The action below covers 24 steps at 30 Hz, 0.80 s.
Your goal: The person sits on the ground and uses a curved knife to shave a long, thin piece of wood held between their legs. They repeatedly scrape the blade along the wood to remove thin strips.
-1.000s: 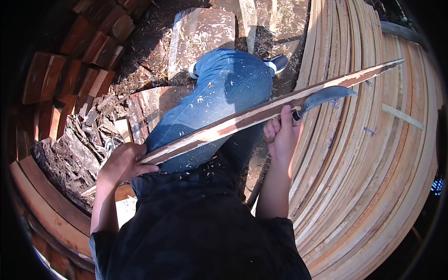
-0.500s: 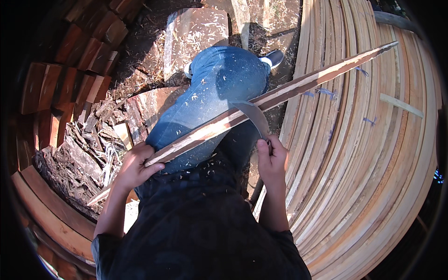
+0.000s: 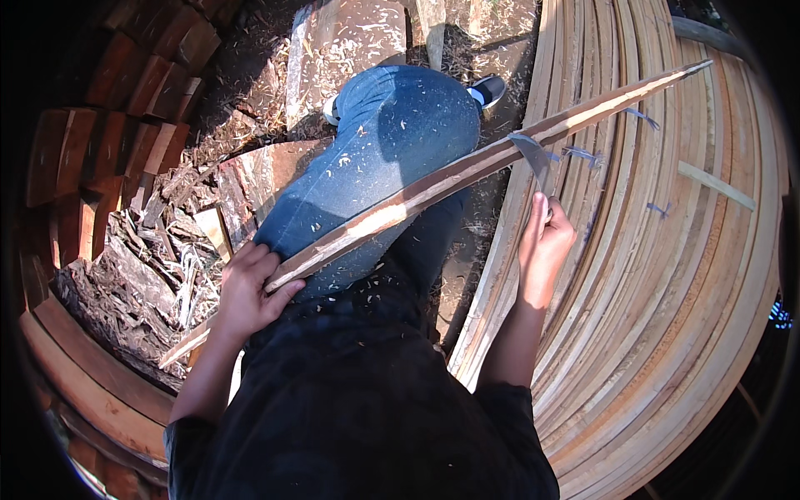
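A long, rough wooden strip [image 3: 397, 210] with patches of dark bark slants across my thighs, its tapered far end over the plank stack on the right. My left hand [image 3: 252, 283] is closed round the strip's near end, thumb on the near side. In my right hand [image 3: 546, 231] is a curved sickle-like blade [image 3: 531, 160], its handle mostly hidden inside my fist. The blade's tip end lies over the strip, beyond its middle. Jeans [image 3: 408, 125] dotted with pale shavings support the wood.
A big stack of pale planks [image 3: 650, 275] fills the right side, with blue ties [image 3: 581, 155] and a short loose stick [image 3: 717, 185] on it. Reddish wood blocks [image 3: 92, 158] are piled at left. Bark scraps [image 3: 137, 279] and shavings litter the ground.
My right hand has moved right and farther away, sliding the blade along the strip toward its far end. My left hand keeps its grip; the strip's far end sits slightly higher in view.
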Each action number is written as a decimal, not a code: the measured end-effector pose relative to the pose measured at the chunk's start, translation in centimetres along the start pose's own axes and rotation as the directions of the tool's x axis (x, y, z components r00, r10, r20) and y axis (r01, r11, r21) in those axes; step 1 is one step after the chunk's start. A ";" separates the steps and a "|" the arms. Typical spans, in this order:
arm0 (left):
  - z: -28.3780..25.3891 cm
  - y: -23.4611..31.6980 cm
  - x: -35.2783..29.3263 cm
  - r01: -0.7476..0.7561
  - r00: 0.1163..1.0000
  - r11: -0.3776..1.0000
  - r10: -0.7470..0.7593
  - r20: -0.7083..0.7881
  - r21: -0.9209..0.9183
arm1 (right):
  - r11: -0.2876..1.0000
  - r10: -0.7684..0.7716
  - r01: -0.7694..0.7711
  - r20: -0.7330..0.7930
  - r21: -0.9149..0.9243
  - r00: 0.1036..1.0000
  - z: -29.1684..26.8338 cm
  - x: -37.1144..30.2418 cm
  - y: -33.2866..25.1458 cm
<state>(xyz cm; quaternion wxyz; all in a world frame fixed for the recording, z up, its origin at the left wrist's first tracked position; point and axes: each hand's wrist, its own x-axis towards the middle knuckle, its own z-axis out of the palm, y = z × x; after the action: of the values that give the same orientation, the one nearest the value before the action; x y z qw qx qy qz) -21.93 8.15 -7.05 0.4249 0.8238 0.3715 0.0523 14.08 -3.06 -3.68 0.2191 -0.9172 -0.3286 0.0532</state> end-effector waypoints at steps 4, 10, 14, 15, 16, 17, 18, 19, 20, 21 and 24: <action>0.0 -0.5 -0.1 -0.035 0.999 0.999 0.035 -0.015 -0.008 | 0.976 0.218 -0.215 -0.231 0.039 0.948 -3.2 5.6 7.5; 0.4 -0.1 0.1 0.007 1.000 1.000 -0.007 -0.014 -0.029 | 0.996 -0.006 0.004 0.015 0.090 1.000 -2.8 -0.7 1.5; 0.4 -0.2 0.3 -0.014 1.000 0.999 0.013 -0.024 -0.032 | 0.997 -0.076 0.080 0.207 -0.011 0.975 -0.3 -2.5 -1.6; 0.4 -0.1 0.1 -0.009 1.000 0.999 0.009 -0.020 -0.034 | 0.998 -0.065 0.068 0.206 -0.004 0.976 -0.1 -2.3 -1.8; 0.5 0.0 0.1 -0.006 1.000 0.999 0.005 -0.027 -0.034 | 0.998 -0.064 0.064 0.201 0.006 0.978 0.1 -1.9 -1.9; 0.6 0.0 0.1 -0.001 0.999 0.999 0.000 -0.034 -0.034 | 0.995 -0.095 0.099 0.178 -0.013 0.979 0.2 -1.6 -1.9; 0.7 -0.1 0.1 -0.009 0.999 0.999 0.008 -0.034 -0.038 | 0.991 -0.127 0.134 0.157 -0.033 0.979 0.2 -1.3 -1.9; 0.8 -0.3 0.1 -0.012 0.999 0.999 0.010 -0.035 -0.045 | 0.984 -0.162 0.171 0.140 -0.055 0.977 0.3 -1.0 -1.8; 0.8 -0.4 0.0 -0.014 0.999 0.999 0.012 -0.038 -0.052 | 0.979 -0.181 0.191 0.114 -0.077 0.977 0.2 -0.5 -1.9; 0.9 -0.4 0.1 -0.015 0.999 0.999 0.013 -0.045 -0.052 | 0.973 -0.202 0.210 0.088 -0.098 0.975 0.2 -0.1 -2.1; 0.8 -0.1 0.1 -0.005 0.998 0.999 0.003 -0.057 -0.041 | 0.938 -0.319 0.311 -0.029 -0.154 0.947 0.6 1.0 -1.0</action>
<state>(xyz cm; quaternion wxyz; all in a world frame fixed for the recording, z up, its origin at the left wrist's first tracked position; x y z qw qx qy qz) -21.63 7.73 -7.64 0.4311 0.8138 0.3805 0.0841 14.14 -1.47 -3.76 0.1651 -0.8675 -0.4681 -0.0315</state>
